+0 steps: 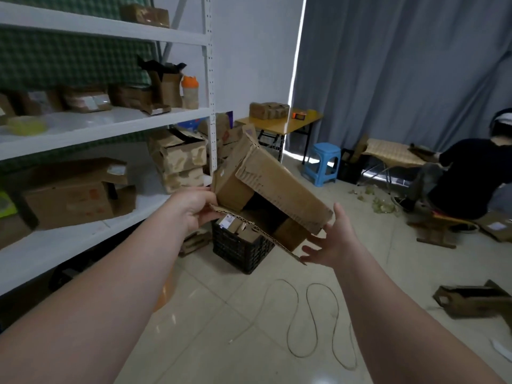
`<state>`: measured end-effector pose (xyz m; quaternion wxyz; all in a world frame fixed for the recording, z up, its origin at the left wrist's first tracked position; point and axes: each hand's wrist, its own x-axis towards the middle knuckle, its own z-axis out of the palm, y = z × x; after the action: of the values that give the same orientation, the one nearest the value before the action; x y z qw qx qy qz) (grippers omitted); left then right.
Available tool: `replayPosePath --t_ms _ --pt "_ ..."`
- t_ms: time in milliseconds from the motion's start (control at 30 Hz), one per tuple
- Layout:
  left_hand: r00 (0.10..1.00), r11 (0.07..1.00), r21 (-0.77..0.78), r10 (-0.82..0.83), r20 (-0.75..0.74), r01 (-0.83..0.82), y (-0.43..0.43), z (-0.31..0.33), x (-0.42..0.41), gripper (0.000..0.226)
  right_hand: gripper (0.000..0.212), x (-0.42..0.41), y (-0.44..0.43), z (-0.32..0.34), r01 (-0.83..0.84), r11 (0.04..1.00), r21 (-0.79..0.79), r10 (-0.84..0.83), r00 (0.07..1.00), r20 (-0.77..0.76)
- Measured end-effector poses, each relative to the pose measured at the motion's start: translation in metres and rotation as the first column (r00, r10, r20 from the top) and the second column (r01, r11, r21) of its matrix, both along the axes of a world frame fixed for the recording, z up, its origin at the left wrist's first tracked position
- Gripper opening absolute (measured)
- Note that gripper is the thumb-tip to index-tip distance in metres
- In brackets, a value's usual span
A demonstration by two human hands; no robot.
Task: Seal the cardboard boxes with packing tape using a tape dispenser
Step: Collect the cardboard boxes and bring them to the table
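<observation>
The cardboard box (277,181) hangs in the air just above the black crate (238,252), tilted, with its flaps open. The left grip (194,209), up and left of the crate, pinches a lower flap between thumb and curled fingers. The right grip (332,242), right of the crate, is spread beside the box's lower corner; I cannot tell whether it touches. Small cartons (232,225) lie inside the crate

- Dim, cool indoor light; a bright strip of daylight leaks in beside the curtain (388,79).
- Soft glare on the floor (221,314) tiles.
- Wide-angle bending at the edges; the shelves (97,126) look slightly blurred.
</observation>
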<state>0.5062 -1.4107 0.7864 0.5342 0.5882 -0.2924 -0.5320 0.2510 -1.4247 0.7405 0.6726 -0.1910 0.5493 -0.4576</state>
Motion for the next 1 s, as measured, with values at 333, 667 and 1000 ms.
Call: replayPosePath --t_ms 333,667,1000 --pt "0.992 0.995 0.011 -0.094 -0.086 0.095 -0.140 -0.019 0.000 0.028 0.079 -0.019 -0.131 -0.030 -0.118 0.991 0.059 0.107 0.979 0.172" --pt "0.981 0.991 0.117 -0.041 -0.189 0.064 -0.360 -0.016 -0.059 0.006 0.056 -0.075 -0.328 -0.019 -0.092 0.985 0.144 0.046 0.955 0.291" --pt "0.958 0.976 0.134 -0.131 -0.257 0.169 -0.536 -0.016 -0.102 0.034 0.045 -0.122 -0.493 -0.011 0.045 0.998 -0.042 -0.035 0.976 0.214"
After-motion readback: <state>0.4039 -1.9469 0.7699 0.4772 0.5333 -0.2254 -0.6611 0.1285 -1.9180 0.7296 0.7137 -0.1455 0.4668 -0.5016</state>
